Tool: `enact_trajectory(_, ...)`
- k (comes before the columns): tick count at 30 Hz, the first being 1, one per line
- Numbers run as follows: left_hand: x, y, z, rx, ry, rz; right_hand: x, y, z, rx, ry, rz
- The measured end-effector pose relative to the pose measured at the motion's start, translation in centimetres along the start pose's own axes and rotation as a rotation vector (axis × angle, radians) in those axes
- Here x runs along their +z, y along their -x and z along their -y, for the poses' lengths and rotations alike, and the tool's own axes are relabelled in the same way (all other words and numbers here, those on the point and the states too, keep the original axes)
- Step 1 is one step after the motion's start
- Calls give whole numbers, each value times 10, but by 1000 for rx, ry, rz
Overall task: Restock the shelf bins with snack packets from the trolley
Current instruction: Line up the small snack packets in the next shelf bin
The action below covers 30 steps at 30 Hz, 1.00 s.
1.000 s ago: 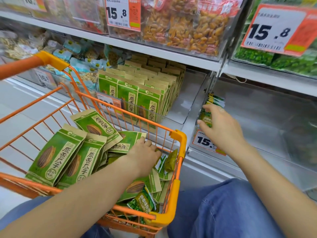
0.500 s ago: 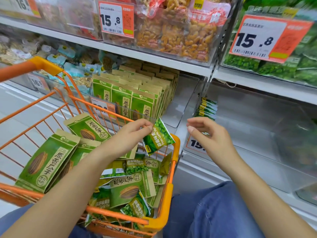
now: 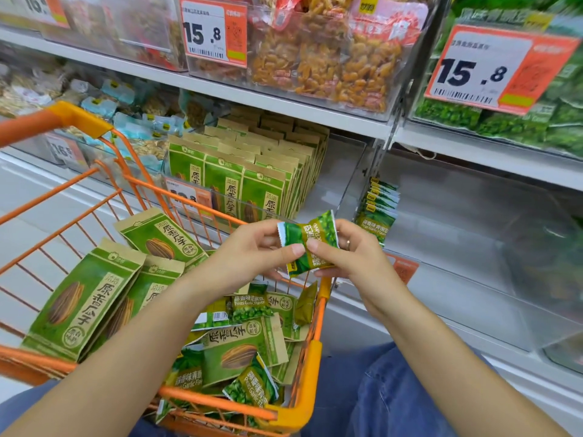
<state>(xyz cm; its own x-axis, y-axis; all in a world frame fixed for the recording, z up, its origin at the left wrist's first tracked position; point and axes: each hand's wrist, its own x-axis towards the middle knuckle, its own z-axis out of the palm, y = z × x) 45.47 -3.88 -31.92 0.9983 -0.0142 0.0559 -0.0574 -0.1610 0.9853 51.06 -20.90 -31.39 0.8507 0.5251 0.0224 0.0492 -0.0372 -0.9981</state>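
At the left, the orange trolley (image 3: 303,367) holds plenty of stock: large sunflower-seed packets (image 3: 79,301) lean against its left side, and smaller green pea packets (image 3: 250,387) lie jumbled toward its right front corner, so by the look of it a good share of the restocking is left to do. Behind the trolley, on the lower shelf, the sunflower-seed bin (image 3: 246,187) is already well filled with upright rows, though bare floor shows at its right end. Above the trolley's right rim the left hand (image 3: 252,253) and right hand (image 3: 344,253) meet on one pea packet (image 3: 307,242), each pinching it between thumb and fingers, the two thumbs nearly touching on its front; it is held in the air, tilted, not yet in any bin, and seems to be passing from the left hand to the right. Just right of it, the clear pea bin (image 3: 473,234) on the lower shelf has only a short row of shelved pea packets (image 3: 377,212) standing at its left front corner, with most of its floor bare, so this bin is at an early stage. On the upper shelf stand a bin of orange-brown snacks (image 3: 331,67) and, at far right, a blurred bin of green packets (image 3: 520,121), each fronted by a price tag (image 3: 492,70). The path from the hands to the pea bin looks open; its clear front wall and the trolley's rim corner are the only things to lift over.
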Motion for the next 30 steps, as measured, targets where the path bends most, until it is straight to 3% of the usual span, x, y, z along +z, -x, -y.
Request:
enact_trajectory(6, -3, -2, 4, 64, 24, -139, -4, 2, -3, 44, 47, -22)
enact_trajectory(13, 3, 1, 8, 123, -85, -156, -18, 4, 10, -105, 593, 123)
enact_trajectory(15, 3, 0, 11, 106, -109, -180, -37, -3, 21, -157, 554, -17)
enact_trajectory(17, 2, 0, 14, 88, -167, -195, -67, -12, 30, -167, 514, -263)
enact_trajectory(19, 2, 1, 20, 91, -325, -189, -99, -24, 29, -116, 713, -486)
enact_trajectory(21, 2, 2, 25, 93, -521, -168, -126, -33, 22, 10, 879, -556)
enact_trajectory(23, 2, 2, 26, 83, -646, -156, -143, -42, 12, 126, 915, -470)
enact_trajectory(27, 2, 1, 29, 102, -697, -156, -148, -50, -7, 344, 801, 29)
enact_trajectory(30, 2, -1, 31, 117, -745, -143, -149, -57, -11, 474, 844, 284)
